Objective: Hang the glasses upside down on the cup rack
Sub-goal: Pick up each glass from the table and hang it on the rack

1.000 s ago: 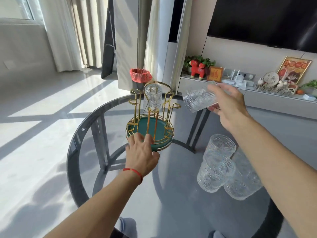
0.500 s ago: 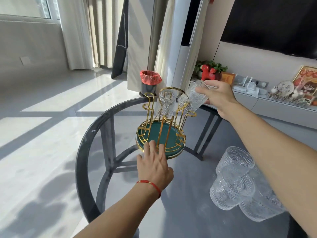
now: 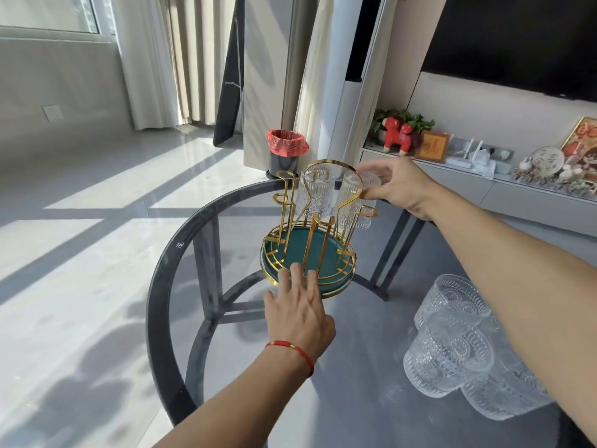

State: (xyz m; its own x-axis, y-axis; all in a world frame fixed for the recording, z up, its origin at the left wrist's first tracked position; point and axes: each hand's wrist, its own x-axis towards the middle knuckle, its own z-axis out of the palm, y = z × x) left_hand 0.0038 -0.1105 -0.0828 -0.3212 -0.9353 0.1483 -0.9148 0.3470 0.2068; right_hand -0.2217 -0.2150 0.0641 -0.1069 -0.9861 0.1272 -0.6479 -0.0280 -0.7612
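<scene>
A gold wire cup rack [image 3: 308,234] with a green round base stands on the glass table. One ribbed clear glass [image 3: 315,197] hangs upside down on a far peg. A second glass [image 3: 355,203] sits upside down on the right peg, and my right hand [image 3: 400,187] holds its upturned bottom. My left hand [image 3: 298,313] lies flat on the table, fingertips pressed against the rack's near rim. Three more patterned glasses [image 3: 452,344] stand upright at the table's right, partly behind my right forearm.
The round glass table [image 3: 168,253] has a dark rim and dark legs beneath. A black bin [image 3: 286,153] with a red liner stands on the floor behind it. A low white shelf [image 3: 484,185] with ornaments runs along the right wall.
My right hand has brought the glass from mid-air, on its side, down over the rack's right peg, now upside down. The left hand stays at the rack's base.
</scene>
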